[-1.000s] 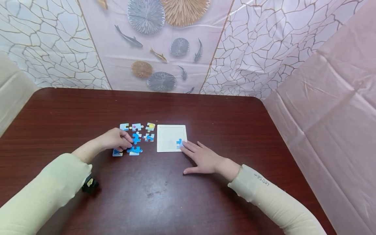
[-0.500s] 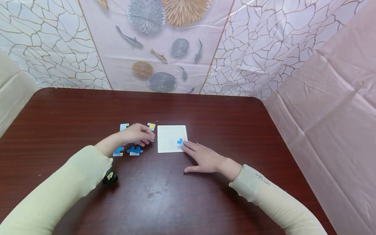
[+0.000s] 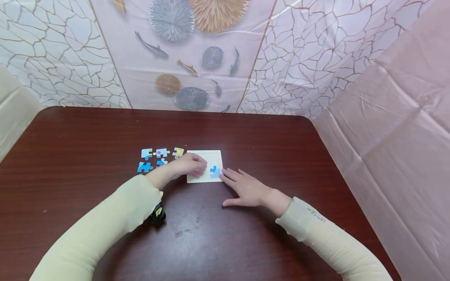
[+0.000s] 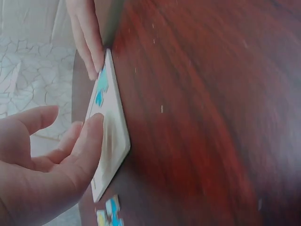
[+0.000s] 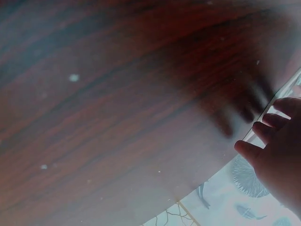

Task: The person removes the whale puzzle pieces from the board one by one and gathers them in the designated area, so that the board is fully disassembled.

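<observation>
A square white puzzle tray lies flat on the table, with a blue jigsaw piece in its near right corner. Over the tray's left half hovers my left hand, its fingers loosely bent. In the left wrist view, the thumb and fingers of the left hand stand apart and no piece shows between them. My right hand lies with straight, spread fingers, fingertips at the tray's right edge beside the blue piece. Fingers of the right hand also show in the right wrist view.
Several loose jigsaw pieces lie left of the tray, some hidden under the left forearm. A piece with a yellow sun is close to the tray's left edge. Patterned cloth hangs behind the brown table.
My left hand has swept right, from the loose pieces to above the tray, uncovering pieces at the left. My right hand stays nearly still at the tray's edge.
</observation>
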The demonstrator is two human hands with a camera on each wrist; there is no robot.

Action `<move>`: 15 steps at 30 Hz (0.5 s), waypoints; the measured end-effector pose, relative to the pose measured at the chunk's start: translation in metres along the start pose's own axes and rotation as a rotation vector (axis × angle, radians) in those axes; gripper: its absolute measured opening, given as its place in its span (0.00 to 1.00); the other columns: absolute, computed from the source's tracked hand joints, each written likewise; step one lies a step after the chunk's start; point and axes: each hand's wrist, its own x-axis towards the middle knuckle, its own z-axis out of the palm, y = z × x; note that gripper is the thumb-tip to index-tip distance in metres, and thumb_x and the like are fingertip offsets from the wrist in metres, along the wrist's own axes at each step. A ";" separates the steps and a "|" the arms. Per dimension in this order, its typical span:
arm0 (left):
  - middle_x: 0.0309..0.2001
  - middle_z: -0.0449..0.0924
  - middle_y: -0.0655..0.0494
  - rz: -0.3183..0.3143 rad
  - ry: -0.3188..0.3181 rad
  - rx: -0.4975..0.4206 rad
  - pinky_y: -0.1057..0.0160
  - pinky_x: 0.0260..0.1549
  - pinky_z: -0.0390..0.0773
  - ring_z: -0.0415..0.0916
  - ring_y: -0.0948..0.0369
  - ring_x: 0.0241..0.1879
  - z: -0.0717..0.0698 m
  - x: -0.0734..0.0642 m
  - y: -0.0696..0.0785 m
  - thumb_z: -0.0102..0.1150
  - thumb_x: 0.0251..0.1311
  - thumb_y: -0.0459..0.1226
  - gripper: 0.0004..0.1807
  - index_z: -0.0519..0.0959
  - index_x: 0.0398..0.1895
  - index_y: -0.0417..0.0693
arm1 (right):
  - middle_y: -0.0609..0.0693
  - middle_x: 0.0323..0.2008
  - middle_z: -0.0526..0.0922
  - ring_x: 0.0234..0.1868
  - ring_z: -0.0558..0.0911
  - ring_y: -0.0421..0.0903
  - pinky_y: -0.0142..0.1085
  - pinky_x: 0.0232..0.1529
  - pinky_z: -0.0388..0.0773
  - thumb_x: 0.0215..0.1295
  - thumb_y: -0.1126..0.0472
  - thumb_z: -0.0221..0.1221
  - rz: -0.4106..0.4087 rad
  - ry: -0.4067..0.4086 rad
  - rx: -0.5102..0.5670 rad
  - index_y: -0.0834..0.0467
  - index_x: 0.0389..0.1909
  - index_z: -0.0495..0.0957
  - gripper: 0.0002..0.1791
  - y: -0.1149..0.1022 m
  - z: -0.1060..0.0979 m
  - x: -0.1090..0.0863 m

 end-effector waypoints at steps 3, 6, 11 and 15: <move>0.56 0.73 0.34 -0.006 -0.029 -0.046 0.59 0.50 0.79 0.78 0.50 0.51 0.005 0.001 0.002 0.48 0.65 0.35 0.23 0.66 0.60 0.29 | 0.53 0.73 0.53 0.73 0.53 0.50 0.51 0.72 0.52 0.58 0.29 0.49 0.004 -0.012 0.004 0.57 0.71 0.53 0.48 -0.001 0.000 0.000; 0.59 0.70 0.33 -0.008 -0.053 -0.067 0.58 0.53 0.77 0.73 0.47 0.57 0.008 0.001 0.004 0.46 0.66 0.36 0.25 0.64 0.62 0.28 | 0.53 0.73 0.53 0.73 0.53 0.50 0.51 0.72 0.51 0.58 0.29 0.49 0.008 -0.018 0.009 0.57 0.71 0.54 0.48 -0.001 -0.001 0.000; 0.60 0.69 0.33 0.007 -0.077 -0.079 0.57 0.55 0.76 0.71 0.46 0.59 0.011 0.002 0.005 0.45 0.67 0.36 0.26 0.62 0.62 0.27 | 0.53 0.73 0.53 0.73 0.53 0.49 0.51 0.72 0.51 0.58 0.29 0.48 0.014 -0.027 0.009 0.56 0.71 0.54 0.48 0.000 -0.001 0.000; 0.60 0.69 0.33 0.004 -0.073 -0.084 0.57 0.55 0.76 0.71 0.46 0.59 0.012 0.001 0.006 0.45 0.67 0.36 0.25 0.62 0.62 0.27 | 0.53 0.73 0.53 0.73 0.53 0.49 0.51 0.72 0.51 0.58 0.29 0.48 0.013 -0.024 0.005 0.56 0.71 0.54 0.48 0.000 -0.001 0.000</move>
